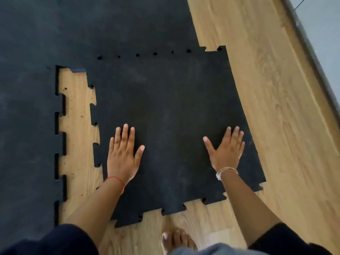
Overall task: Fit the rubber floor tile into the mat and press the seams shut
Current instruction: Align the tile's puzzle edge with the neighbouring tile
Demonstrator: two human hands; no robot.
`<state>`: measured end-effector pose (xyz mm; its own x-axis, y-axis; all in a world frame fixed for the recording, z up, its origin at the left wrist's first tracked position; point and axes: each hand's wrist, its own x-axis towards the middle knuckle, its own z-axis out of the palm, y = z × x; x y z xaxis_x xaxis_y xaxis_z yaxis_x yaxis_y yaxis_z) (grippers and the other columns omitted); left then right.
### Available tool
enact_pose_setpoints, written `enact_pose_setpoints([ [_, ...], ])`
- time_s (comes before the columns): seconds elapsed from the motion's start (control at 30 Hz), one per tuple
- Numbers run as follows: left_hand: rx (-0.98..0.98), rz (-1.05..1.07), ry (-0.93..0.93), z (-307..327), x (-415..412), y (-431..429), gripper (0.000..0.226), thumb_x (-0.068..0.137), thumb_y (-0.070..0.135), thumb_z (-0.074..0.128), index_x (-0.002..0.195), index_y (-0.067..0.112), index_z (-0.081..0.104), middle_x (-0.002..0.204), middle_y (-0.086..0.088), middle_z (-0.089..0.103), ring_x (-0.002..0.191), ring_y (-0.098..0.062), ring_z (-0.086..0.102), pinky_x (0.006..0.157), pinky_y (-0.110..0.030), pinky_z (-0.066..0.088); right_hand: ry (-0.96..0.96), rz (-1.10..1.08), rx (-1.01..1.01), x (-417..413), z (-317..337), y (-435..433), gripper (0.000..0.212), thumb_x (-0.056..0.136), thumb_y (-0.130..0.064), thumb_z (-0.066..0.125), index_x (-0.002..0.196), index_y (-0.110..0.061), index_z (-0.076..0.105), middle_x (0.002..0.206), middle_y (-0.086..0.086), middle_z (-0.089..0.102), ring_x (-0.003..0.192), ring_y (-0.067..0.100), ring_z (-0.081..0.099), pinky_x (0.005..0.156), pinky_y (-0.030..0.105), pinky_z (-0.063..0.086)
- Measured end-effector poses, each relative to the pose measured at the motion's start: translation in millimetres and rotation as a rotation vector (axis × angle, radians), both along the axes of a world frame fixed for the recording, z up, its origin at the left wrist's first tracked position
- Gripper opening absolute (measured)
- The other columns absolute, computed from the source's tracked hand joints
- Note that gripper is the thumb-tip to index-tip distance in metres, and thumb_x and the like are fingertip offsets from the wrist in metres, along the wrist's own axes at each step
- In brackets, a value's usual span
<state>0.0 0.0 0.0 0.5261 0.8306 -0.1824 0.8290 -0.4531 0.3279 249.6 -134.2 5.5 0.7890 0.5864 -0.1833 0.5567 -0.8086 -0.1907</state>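
I have both arms stretched forward and down, forearms bare below dark sleeves pushed up near the elbows. My left hand (123, 153) lies flat, palm down, its four fingers close together and pointing away from me, the thumb angled out to the right. A thin red string circles that wrist. My right hand (227, 150) is also flat and palm down, fingers slightly fanned, thumb spread wide toward the left. A few pale bands sit on the right wrist. The two hands are well apart, roughly level with each other. One bare foot (176, 240) shows between my arms.
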Motion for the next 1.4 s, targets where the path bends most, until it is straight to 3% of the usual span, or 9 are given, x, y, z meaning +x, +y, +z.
enact_pose_setpoints([
  [0.13, -0.025, 0.242, -0.043, 5, 0, 18, 0.070, 0.090, 0.050, 0.020, 0.143, 0.008, 0.003, 0.153, -0.009, -0.003, 0.138, -0.020, -0.012, 0.114, -0.037, -0.004, 0.058, -0.271, 0.045, 46, 9, 16, 0.102, 0.076, -0.072, 0.040, 0.145, -0.003, 0.010, 0.154, 0.019, 0.012, 0.140, 0.034, 0.010, 0.113, 0.046, 0.008],
  [0.3, 0.029, 0.259, -0.015, -1, 3, 25, 0.069, 0.092, 0.045, 0.027, 0.143, 0.006, 0.003, 0.154, -0.012, -0.001, 0.139, -0.022, -0.010, 0.112, -0.034, -0.007, 0.115, -0.373, 0.103, 72, 10, 45, 0.103, 0.069, -0.069, 0.059, 0.141, -0.004, 0.024, 0.147, 0.017, 0.027, 0.132, 0.039, 0.023, 0.104, 0.054, 0.021],
  [0.6, 0.046, 0.263, -0.024, -4, -10, 30, 0.071, 0.089, 0.050, 0.020, 0.143, 0.007, 0.002, 0.154, -0.010, -0.002, 0.138, -0.019, -0.011, 0.112, -0.035, -0.005, 0.129, -0.371, 0.165, 62, 9, 38, 0.095, 0.070, -0.057, 0.068, 0.140, -0.008, 0.028, 0.145, 0.016, 0.030, 0.130, 0.037, 0.025, 0.102, 0.055, 0.023],
  [0.77, 0.041, 0.257, -0.006, -4, -25, 42, 0.070, 0.092, 0.054, 0.019, 0.144, 0.009, 0.003, 0.153, -0.008, -0.001, 0.138, -0.016, -0.012, 0.113, -0.037, -0.002, 0.119, -0.315, 0.072, 48, 19, 41, 0.092, 0.072, -0.048, 0.072, 0.140, -0.005, 0.027, 0.141, 0.022, 0.032, 0.127, 0.042, 0.027, 0.102, 0.053, 0.022],
  [0.87, 0.041, 0.265, -0.010, -3, -24, 42, 0.073, 0.088, 0.053, 0.019, 0.143, 0.008, 0.004, 0.153, -0.007, 0.000, 0.137, -0.015, -0.013, 0.113, -0.034, -0.004, -0.023, -0.008, 0.151, 32, 28, 85, 0.096, 0.073, -0.049, 0.069, 0.142, -0.003, 0.020, 0.149, 0.025, 0.017, 0.136, 0.039, 0.014, 0.109, 0.048, 0.011],
  [0.97, 0.033, 0.262, 0.008, -2, -24, 41, 0.074, 0.087, 0.058, 0.013, 0.142, 0.011, -0.004, 0.152, -0.004, -0.006, 0.136, -0.014, -0.017, 0.112, -0.032, -0.007, 0.058, 0.475, 0.174, 1, 34, 171, 0.099, 0.076, -0.060, 0.059, 0.145, -0.005, 0.013, 0.155, 0.015, 0.001, 0.142, 0.028, -0.002, 0.113, 0.038, 0.001],
  [1.07, 0.036, 0.268, 0.033, -4, -27, 42, 0.078, 0.082, 0.066, 0.001, 0.140, 0.017, -0.012, 0.149, 0.002, -0.017, 0.134, -0.012, -0.024, 0.110, -0.029, -0.012, 0.071, 0.759, 0.088, -23, 32, 260, 0.100, 0.078, -0.064, 0.054, 0.146, -0.006, 0.007, 0.156, 0.011, -0.001, 0.142, 0.025, -0.003, 0.114, 0.036, 0.001],
  [1.3, 0.049, 0.272, 0.034, -6, -28, 41, 0.079, 0.079, 0.070, -0.007, 0.138, 0.019, -0.021, 0.147, 0.002, -0.026, 0.133, -0.012, -0.029, 0.109, -0.030, -0.016, 0.161, 0.836, -0.098, -40, 37, 365, 0.105, 0.074, -0.066, 0.056, 0.146, -0.008, 0.007, 0.155, 0.012, 0.014, 0.140, 0.030, 0.015, 0.112, 0.039, 0.017],
  [1.4, 0.046, 0.260, 0.024, -2, -29, 42, 0.078, 0.080, 0.069, -0.007, 0.137, 0.019, -0.024, 0.144, 0.004, -0.032, 0.130, -0.011, -0.033, 0.103, -0.027, -0.026, 0.076, 0.818, -0.081, -54, 39, 376, 0.097, 0.071, -0.068, 0.058, 0.139, -0.004, 0.030, 0.141, 0.017, 0.037, 0.129, 0.034, 0.034, 0.104, 0.039, 0.029],
])
